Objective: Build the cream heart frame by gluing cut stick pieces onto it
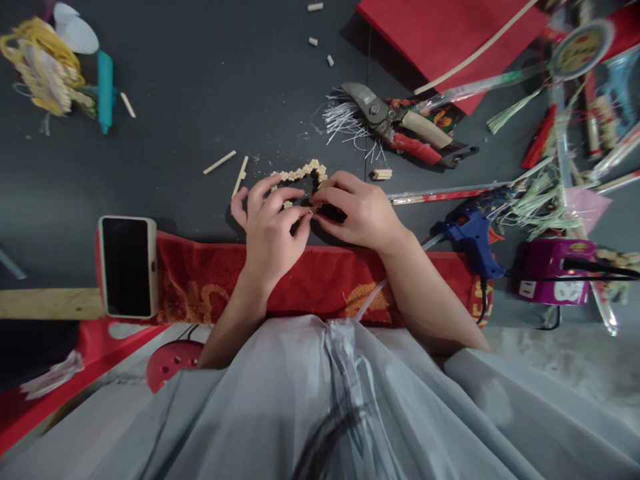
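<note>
Between my two hands is a strand of small cream-coloured beads, bent into a loop on the dark table. My left hand pinches the near part of the strand with thumb and forefinger, the other fingers curved over its left side. Fingertips of my right hand close on the strand just beside the left thumb. What exactly lies between the fingertips is too small to make out. Thin cream sticks lie left of the loop. A small bundle of short sticks sits near my right knuckles.
Red-handled pruning shears lie beyond my right hand, near white bristles. A blue glue gun and a purple power socket are at right. A phone rests on the red towel along the table edge. Yellow cords lie far left.
</note>
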A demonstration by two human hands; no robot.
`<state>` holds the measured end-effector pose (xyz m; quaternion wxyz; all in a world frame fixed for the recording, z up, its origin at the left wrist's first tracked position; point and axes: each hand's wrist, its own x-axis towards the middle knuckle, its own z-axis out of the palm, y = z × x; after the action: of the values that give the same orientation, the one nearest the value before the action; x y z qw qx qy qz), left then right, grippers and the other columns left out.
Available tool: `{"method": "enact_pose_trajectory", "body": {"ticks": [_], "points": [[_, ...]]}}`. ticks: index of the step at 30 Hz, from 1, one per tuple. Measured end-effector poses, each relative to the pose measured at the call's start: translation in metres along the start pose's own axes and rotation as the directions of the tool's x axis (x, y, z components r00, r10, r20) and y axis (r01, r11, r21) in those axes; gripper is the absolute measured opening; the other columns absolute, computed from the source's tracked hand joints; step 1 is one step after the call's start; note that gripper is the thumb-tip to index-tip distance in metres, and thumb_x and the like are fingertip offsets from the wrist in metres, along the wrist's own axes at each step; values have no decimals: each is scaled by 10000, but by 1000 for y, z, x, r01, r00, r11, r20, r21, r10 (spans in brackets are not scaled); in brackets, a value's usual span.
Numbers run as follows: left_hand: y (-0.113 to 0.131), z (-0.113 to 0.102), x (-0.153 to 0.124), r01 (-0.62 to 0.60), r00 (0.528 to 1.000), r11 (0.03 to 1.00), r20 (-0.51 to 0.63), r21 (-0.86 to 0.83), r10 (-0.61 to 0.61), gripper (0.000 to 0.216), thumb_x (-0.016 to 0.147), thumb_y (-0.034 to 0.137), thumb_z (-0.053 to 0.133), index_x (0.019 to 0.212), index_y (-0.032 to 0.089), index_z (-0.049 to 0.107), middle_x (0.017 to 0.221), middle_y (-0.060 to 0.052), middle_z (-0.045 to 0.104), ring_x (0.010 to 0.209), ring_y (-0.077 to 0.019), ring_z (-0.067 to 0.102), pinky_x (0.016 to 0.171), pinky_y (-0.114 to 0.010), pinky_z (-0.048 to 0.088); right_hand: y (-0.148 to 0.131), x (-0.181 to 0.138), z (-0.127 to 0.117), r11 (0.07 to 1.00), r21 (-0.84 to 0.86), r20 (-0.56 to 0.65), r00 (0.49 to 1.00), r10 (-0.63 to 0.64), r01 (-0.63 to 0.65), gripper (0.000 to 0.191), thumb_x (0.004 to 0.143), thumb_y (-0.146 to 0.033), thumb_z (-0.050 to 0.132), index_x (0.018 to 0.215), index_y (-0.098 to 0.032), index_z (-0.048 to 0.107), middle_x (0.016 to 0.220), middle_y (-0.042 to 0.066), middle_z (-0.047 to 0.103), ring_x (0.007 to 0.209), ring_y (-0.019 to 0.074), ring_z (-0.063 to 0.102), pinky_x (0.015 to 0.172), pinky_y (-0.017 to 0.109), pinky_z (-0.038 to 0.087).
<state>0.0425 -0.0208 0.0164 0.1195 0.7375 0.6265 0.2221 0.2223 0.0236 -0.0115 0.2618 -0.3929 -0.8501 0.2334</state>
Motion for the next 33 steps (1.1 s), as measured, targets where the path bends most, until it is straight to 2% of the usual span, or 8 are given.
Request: {"method": "enact_pose_trajectory", "body": {"ticks": [8,16,28,33], "points": [[0,1,-1,-31,999,999,-37,36,32,157,912,249,633,782,287,712,1091,9,764,1289,-317,584,1109,-592,310,1,0,1,999,-33,4,1000,-10,10,223,939,-327,557,1051,-186,690,1017,85,651,864,186,623,704,296,482],[1,0,0,40,999,998,12,-45,-39,149,896,243,625,781,281,712,1114,-12,750,1337,-322,537,1164,-604,231,0,0,1,998,-52,-22,999,-36,35,214,934,-302,557,1038,-167,687,1002,89,659,848,184,631,687,290,478],[0,2,-1,8,1000,1000,-25,-8,-8,137,890,230,629,785,280,701,1083,1,757,1307,-307,567,1147,-597,278,1,0,1,998,-59,18,1000,-8,9,217,940,-325,531,1039,-193,673,1013,78,650,850,185,624,685,297,479],[0,2,-1,0,1000,1000,-28,3,0,134,899,235,621,802,275,705,1082,-2,759,1309,-309,569,1141,-602,283,-1,1,0,998,-69,6,1000,10,-9,313,929,-341,541,1178,-174,630,1052,94,677,887,203,653,712,303,510]]}}
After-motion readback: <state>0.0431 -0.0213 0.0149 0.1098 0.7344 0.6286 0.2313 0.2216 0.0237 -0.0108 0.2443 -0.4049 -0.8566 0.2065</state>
